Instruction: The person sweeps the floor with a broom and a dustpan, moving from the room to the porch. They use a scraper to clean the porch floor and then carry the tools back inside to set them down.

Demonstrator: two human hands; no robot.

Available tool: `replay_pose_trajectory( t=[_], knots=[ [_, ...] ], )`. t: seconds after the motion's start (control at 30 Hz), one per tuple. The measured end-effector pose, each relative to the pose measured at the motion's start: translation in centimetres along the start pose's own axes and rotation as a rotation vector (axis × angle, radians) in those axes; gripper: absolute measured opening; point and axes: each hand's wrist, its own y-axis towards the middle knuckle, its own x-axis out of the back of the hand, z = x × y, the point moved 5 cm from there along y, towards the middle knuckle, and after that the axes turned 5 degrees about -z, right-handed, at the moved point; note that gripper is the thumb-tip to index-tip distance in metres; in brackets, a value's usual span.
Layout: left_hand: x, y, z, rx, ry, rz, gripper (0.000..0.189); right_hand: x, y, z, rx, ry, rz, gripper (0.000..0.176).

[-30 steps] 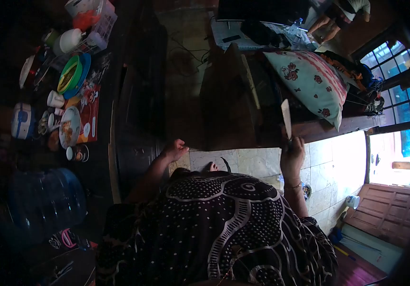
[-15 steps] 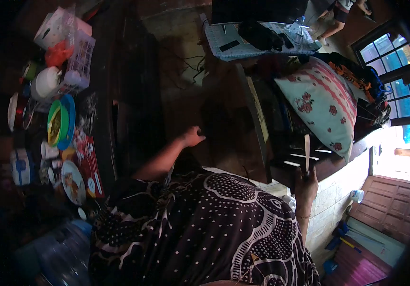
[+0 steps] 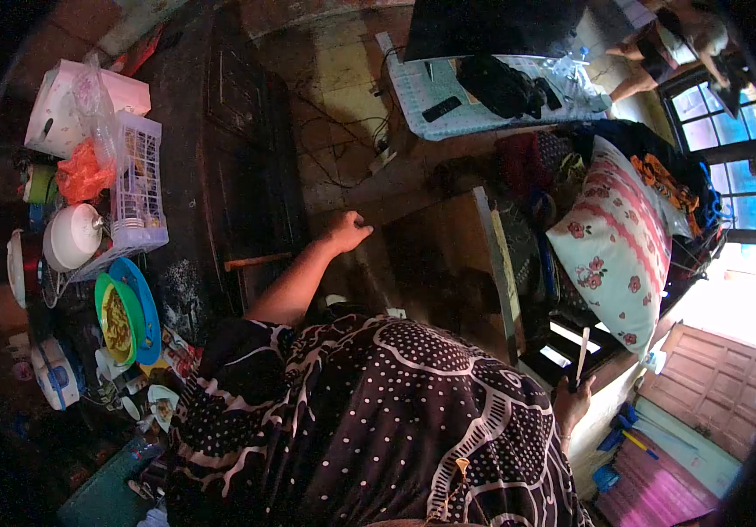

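My left hand (image 3: pixel 349 231) reaches forward over the dark floor, its fingers curled together. Whatever lies within them, if anything, is too dark to make out. Low at the right, my right hand (image 3: pixel 572 404) grips a knife (image 3: pixel 583 356) by its dark handle, the pale blade pointing up. Beyond that hand a white pillow with red flowers (image 3: pixel 615 255) leans on a heap of cloth. Between my hands stands a brown wooden panel (image 3: pixel 448 255) with a pale edge.
Along the left are a purple plastic basket (image 3: pixel 151 224), a green bowl of food (image 3: pixel 104 303) and a blue plate (image 3: pixel 147 325). A dark wooden cabinet (image 3: pixel 237 114) stands ahead-left. Farther off is a cloth-covered table (image 3: pixel 417 101); another person (image 3: pixel 650 53) is at the upper right.
The view has shifted, with the left-side items and the wooden panel appearing lower. My left hand sits slightly farther left and up; my right hand with the knife appears lower and nearer my body.
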Motion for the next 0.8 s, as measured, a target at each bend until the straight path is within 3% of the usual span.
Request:
replay_pose_trajectory(
  t=[0.1, 0.2, 0.37, 0.5, 0.57, 0.7, 0.8],
  knots=[
    [-1.6, 1.8, 2.5, 0.040, -0.022, -0.011, 0.052, -0.8, 0.1, -1.4, 0.069, -0.054, -0.014, 0.065],
    [-1.1, 2.7, 2.7, -0.013, 0.047, -0.021, 0.052, -1.1, 0.6, -1.7, -0.078, -0.036, 0.088, 0.066],
    [2.0, 4.1, 1.9, -0.043, 0.055, -0.015, 0.054, -0.2, 0.3, -0.4, -0.078, 0.041, 0.062, 0.064],
    [7.8, 6.3, 1.3, 0.043, -0.036, -0.032, 0.052, -1.4, 0.3, -2.0, 0.012, -0.020, 0.007, 0.065],
    [11.3, 7.7, 1.1, 0.129, -0.095, -0.017, 0.050, 0.8, -0.2, 1.6, -0.209, 0.176, 0.069, 0.067],
    [21.1, 11.9, 1.0, 0.016, 0.021, -0.386, 0.047, -2.0, 0.2, -2.4, -0.036, -0.035, -0.072, 0.072],
    [26.9, 14.8, 1.8, 0.024, 0.066, -0.498, 0.043, -2.4, 0.5, -3.8, -0.217, 0.041, -0.013, 0.083]
  ],
)
